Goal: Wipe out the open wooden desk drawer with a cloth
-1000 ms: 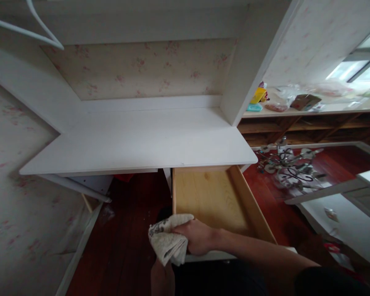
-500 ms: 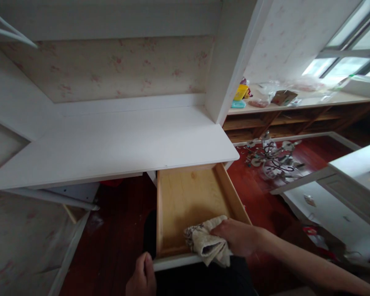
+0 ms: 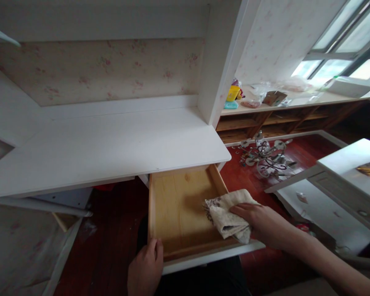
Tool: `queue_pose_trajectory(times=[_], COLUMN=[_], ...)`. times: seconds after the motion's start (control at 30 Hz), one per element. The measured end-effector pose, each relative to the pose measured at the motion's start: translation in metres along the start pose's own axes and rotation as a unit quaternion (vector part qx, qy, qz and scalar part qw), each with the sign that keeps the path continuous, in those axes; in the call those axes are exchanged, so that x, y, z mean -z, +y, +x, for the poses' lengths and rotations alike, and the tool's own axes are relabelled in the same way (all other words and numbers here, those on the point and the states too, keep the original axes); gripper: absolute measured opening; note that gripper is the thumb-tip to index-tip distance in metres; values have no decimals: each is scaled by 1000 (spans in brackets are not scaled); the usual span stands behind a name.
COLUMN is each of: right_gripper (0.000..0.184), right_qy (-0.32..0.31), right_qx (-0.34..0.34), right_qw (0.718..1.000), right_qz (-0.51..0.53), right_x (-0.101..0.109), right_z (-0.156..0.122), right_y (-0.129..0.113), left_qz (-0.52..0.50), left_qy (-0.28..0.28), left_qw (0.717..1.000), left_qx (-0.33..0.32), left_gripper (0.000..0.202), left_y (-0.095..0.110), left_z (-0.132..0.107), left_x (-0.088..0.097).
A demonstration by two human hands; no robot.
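Note:
A wooden drawer (image 3: 179, 209) with a white front is pulled out from under the white desk (image 3: 123, 139). My right hand (image 3: 249, 218) is closed on a folded cream cloth (image 3: 228, 211) with a dark pattern at one end. The cloth lies over the drawer's right side near its front corner, partly above the inside. My left hand (image 3: 146, 267) grips the drawer's front left corner, fingers curled over the edge. Nothing lies on the part of the drawer's bottom that shows.
A chandelier (image 3: 265, 158) with several arms lies on the red floor to the right. Behind it, a low wooden shelf unit (image 3: 265, 119) carries a yellow container (image 3: 233, 93) and plastic bags. A white cabinet (image 3: 342, 185) stands at right.
The cloth in my right hand has moved right and away from me, from the drawer's front to its right side. My left hand has shifted slightly up at the corner. The view has tilted slightly.

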State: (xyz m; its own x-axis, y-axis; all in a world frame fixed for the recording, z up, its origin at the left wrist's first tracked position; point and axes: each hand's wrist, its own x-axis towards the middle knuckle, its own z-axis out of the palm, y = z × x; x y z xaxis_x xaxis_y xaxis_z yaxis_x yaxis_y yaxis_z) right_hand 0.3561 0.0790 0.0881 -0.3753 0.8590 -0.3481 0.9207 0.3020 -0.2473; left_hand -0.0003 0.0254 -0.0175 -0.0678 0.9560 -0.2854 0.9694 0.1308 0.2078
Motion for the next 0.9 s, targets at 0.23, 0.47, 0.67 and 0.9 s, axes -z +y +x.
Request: queue_pose_trajectory(times=[0.23,0.47,0.67,0.9], right_gripper=[59,37,29,35], right_qy=[-14,42,57,75], right_qx=[58,110,113,110], right_qw=[998,990,982,979], right_qz=[-4,-83,-143,-156], right_x=[-70,-51,-28,-28], right_z=[20,90,155,180], right_y=[30,52,60,61], left_qz=[19,13,-6,-27], left_qy=[-47,-56,-46,-37], left_qw=[999,998,999,999], left_qx=[-5,0,13,28], left_gripper=[32,35,34,32], left_y=[5,7,7,7], left_z=[-1,-1,-1,-1], left_x=[5,6,7,6])
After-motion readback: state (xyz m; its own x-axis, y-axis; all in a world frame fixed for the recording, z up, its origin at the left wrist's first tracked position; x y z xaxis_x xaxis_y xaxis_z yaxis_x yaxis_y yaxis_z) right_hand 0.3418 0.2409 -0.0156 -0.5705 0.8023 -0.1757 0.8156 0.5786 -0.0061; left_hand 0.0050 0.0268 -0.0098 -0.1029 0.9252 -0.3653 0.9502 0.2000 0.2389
